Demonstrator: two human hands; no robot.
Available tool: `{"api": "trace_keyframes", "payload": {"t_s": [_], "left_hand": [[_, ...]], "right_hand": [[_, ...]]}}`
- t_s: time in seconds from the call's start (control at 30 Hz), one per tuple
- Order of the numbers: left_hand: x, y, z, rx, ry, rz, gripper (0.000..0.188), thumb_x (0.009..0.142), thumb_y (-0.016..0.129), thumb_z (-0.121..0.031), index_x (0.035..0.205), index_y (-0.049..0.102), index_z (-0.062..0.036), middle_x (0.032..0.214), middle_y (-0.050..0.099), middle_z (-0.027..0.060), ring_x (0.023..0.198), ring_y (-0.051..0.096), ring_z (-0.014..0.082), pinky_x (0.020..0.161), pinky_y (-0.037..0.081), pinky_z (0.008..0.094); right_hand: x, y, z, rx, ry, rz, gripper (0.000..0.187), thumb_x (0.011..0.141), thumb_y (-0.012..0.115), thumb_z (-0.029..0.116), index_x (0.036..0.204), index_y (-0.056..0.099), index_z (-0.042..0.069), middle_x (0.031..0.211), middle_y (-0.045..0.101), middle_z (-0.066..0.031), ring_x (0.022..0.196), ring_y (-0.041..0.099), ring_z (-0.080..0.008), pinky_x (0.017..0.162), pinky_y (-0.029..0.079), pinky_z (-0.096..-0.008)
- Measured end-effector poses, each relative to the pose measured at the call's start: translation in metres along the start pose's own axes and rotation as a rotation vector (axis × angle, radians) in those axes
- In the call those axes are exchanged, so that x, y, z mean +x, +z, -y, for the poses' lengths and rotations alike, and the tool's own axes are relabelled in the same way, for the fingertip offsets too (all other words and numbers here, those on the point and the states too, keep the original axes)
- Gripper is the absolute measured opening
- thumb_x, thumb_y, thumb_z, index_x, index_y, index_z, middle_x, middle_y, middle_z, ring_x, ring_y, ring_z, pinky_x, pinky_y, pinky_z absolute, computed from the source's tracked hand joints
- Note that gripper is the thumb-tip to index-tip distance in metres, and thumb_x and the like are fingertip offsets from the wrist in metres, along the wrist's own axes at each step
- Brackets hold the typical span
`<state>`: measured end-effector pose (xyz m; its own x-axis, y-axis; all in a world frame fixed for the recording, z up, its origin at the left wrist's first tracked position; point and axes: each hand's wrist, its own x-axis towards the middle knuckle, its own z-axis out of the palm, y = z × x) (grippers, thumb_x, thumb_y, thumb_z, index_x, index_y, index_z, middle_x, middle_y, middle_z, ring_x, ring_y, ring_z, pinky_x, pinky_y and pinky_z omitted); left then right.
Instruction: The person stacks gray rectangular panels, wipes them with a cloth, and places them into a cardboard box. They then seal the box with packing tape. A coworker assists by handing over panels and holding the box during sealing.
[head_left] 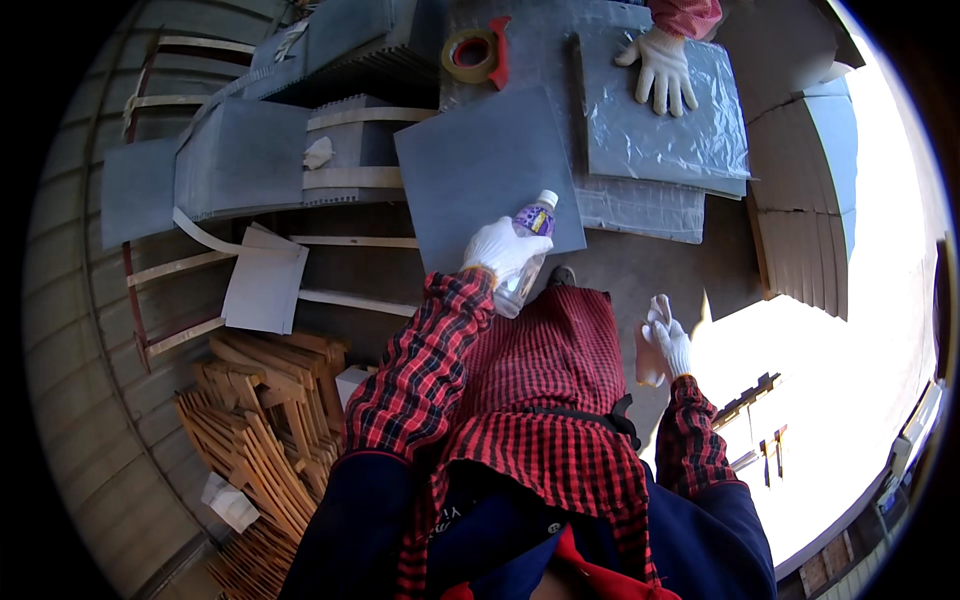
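My left hand [497, 250], in a white knit glove, is closed around a clear plastic bottle [512, 293] with a purple label and a white cap. The bottle leans with its cap away from me, over the near edge of a flat grey square panel [480, 160]. Off to the right, low beside my apron, my right hand [674, 347] is also gloved and closed. Bunched in it is a soft white piece that looks like a loose glove [649, 362]. Its fingers are partly hidden by that piece.
Another person's gloved hand [660, 70] rests on a plastic-wrapped panel stack [640, 140]. Tape rolls [470, 55] lie at the far edge. Grey panels [245, 155] stand in a rack at left, above wooden frames [265, 420]. Stacked sheets [800, 200] stand right, beside bright light.
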<state>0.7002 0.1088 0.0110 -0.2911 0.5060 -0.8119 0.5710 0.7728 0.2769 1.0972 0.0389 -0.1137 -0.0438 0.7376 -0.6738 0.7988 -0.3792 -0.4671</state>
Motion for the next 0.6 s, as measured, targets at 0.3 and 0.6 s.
{"api": "trace_keyframes", "payload": {"t_s": [0.3, 0.6], "left_hand": [[0.008, 0.007, 0.006, -0.054, 0.000, -0.042, 0.085, 0.071, 0.073, -0.056, 0.130, 0.060, 0.0038, 0.117, 0.069, 0.0223, 0.106, 0.070, 0.0336, 0.093, 0.054, 0.0389], [0.025, -0.001, 0.001, -0.111, 0.003, -0.095, 0.084, 0.071, 0.076, -0.058, 0.127, 0.063, 0.0045, 0.115, 0.071, 0.0227, 0.105, 0.070, 0.0343, 0.094, 0.054, 0.0393]], "right_hand": [[0.008, -0.007, 0.007, -0.040, -0.056, 0.042, 0.052, 0.095, 0.053, 0.046, 0.121, 0.064, 0.002, 0.109, 0.070, -0.0285, 0.105, 0.066, -0.0474, 0.091, 0.051, -0.0501], [0.027, -0.022, 0.084, 0.027, -0.220, 0.067, 0.053, 0.096, 0.057, 0.042, 0.139, 0.053, 0.012, 0.117, 0.068, -0.0272, 0.108, 0.065, -0.0480, 0.090, 0.052, -0.0504]]}}
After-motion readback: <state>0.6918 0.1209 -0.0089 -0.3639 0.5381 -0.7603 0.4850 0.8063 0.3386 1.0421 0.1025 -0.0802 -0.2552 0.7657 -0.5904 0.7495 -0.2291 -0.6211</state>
